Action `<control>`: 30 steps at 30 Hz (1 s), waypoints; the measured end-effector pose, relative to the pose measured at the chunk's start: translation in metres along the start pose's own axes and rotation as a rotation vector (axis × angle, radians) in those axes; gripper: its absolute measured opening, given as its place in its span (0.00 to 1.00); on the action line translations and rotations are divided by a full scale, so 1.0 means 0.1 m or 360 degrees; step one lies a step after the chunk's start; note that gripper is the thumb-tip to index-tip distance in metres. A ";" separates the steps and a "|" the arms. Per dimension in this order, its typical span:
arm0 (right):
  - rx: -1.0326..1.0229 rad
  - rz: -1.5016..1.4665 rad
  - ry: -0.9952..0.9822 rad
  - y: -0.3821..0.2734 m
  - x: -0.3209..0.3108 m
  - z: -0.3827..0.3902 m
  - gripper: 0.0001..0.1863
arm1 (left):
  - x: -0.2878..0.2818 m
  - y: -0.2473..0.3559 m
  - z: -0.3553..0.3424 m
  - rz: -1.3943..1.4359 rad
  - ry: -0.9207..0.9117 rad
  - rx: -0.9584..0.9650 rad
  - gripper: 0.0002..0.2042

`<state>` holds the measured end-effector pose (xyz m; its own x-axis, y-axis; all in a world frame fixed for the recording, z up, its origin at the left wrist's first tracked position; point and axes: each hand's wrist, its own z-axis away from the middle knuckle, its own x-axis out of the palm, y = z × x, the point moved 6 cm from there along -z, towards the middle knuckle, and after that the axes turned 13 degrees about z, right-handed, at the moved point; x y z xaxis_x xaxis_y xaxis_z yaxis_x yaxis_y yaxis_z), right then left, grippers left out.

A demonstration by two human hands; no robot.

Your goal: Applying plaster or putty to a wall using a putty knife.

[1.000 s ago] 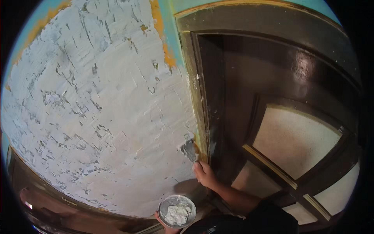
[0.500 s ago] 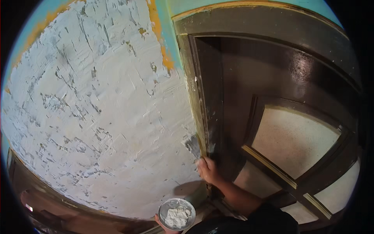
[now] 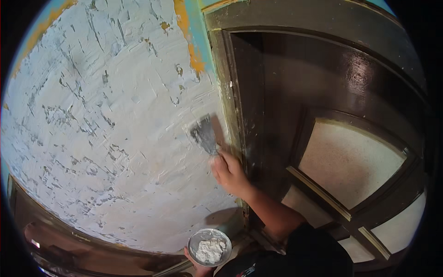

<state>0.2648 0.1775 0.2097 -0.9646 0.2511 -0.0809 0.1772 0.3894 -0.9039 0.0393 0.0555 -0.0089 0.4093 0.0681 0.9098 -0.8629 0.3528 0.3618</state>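
My right hand (image 3: 229,173) is closed round the handle of a putty knife (image 3: 204,134). The knife's wide metal blade is smeared with grey-white filler and points up and left, close against or on the wall. White, rough filler covers most of this wall (image 3: 134,147), with grey gaps and ridges showing through. Low in the view, my left hand (image 3: 199,267) holds a round metal bowl (image 3: 190,247) from beneath and its left side. A lump of white putty (image 3: 211,250) lies in the bowl. Most of the left fingers are hidden under it.
Right of the wall stands a dark brown door frame (image 3: 234,106) with filler smears on its edge. A brown door (image 3: 300,78) with pale panels (image 3: 353,161) fills the right side. Turquoise and orange paint (image 3: 195,57) borders the filler above. Brown furniture (image 3: 60,244) is at lower left.
My right hand and the putty knife have moved up and left, away from the door frame and onto the wall's filled area. The bowl in my left hand has barely shifted.
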 end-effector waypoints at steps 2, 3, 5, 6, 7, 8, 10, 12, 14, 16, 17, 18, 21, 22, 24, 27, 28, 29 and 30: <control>-0.0032 -0.0154 -0.0008 -0.25 0.01 -0.19 0.12 | 0.01 -0.05 -0.02 0.0079 -0.0060 -0.0062 0.46; -0.0027 -0.0009 0.0051 -0.01 -0.01 -0.13 0.13 | 0.04 -0.07 -0.01 0.0049 -0.0036 -0.0080 0.45; 0.0004 0.0129 0.0099 0.69 0.15 0.29 0.13 | -0.11 0.08 -0.03 0.0156 0.0100 0.0052 0.44; 0.0144 0.0037 0.0053 0.95 0.19 0.61 0.13 | -0.07 0.12 -0.05 0.0160 0.0092 0.0066 0.44; 0.0280 -0.0035 0.0021 1.13 0.14 0.77 0.13 | 0.12 0.11 -0.05 -0.0084 -0.0068 0.0093 0.44; 0.0270 -0.0039 0.0007 1.07 0.13 0.62 0.13 | 0.22 0.12 -0.04 -0.0336 -0.0207 0.0144 0.43; -0.0110 0.0089 0.0039 0.40 0.15 0.30 0.13 | -0.18 0.13 -0.03 -0.0061 -0.0021 0.0132 0.44; -0.0104 -0.0026 -0.0072 -0.09 0.18 -0.04 0.14 | -0.17 0.02 -0.08 0.0175 -0.0045 -0.0053 0.44; -0.0187 0.0061 -0.0006 -0.25 0.15 -0.18 0.14 | -0.05 -0.06 -0.10 0.0044 -0.0069 -0.0103 0.44; -0.0089 0.0135 -0.0005 0.37 0.19 0.12 0.13 | -0.07 -0.03 -0.10 -0.0107 -0.0106 -0.0148 0.45; -0.0130 0.0293 0.0038 0.62 0.26 0.36 0.12 | -0.21 0.04 -0.08 -0.0064 -0.0078 -0.0054 0.44; -0.0155 0.0287 0.0029 0.65 0.27 0.48 0.12 | -0.16 0.07 -0.14 -0.0010 -0.0060 0.0045 0.44; -0.0262 0.0262 0.0006 0.33 0.26 0.49 0.12 | -0.20 0.08 -0.15 0.0085 -0.0083 0.0092 0.43; -0.0200 0.0153 -0.0022 0.06 0.27 0.31 0.12 | -0.27 0.06 -0.08 0.0107 -0.0029 0.0073 0.43; -0.0147 0.0064 -0.0029 -0.17 0.28 0.03 0.12 | -0.15 -0.01 -0.12 0.0213 0.0004 -0.0042 0.43; -0.0190 0.0216 0.0049 0.10 0.35 0.11 0.11 | -0.01 -0.06 -0.07 0.0738 -0.0061 -0.0297 0.44; -0.0087 0.0176 0.0082 0.56 0.37 0.41 0.10 | 0.02 -0.05 -0.06 0.0732 -0.0068 -0.0311 0.44; -0.0002 0.0119 0.0084 0.70 0.40 0.54 0.10 | 0.01 0.01 -0.07 0.0409 -0.0063 -0.0142 0.44; -0.0023 0.0107 0.0070 0.84 0.38 0.52 0.10 | -0.02 0.08 -0.10 0.0087 -0.0053 0.0028 0.43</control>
<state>0.2326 0.1739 0.1086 -0.9409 0.3157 -0.1225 0.2444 0.3827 -0.8909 0.0347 0.0674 -0.0096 0.3518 0.0554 0.9344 -0.8889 0.3328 0.3149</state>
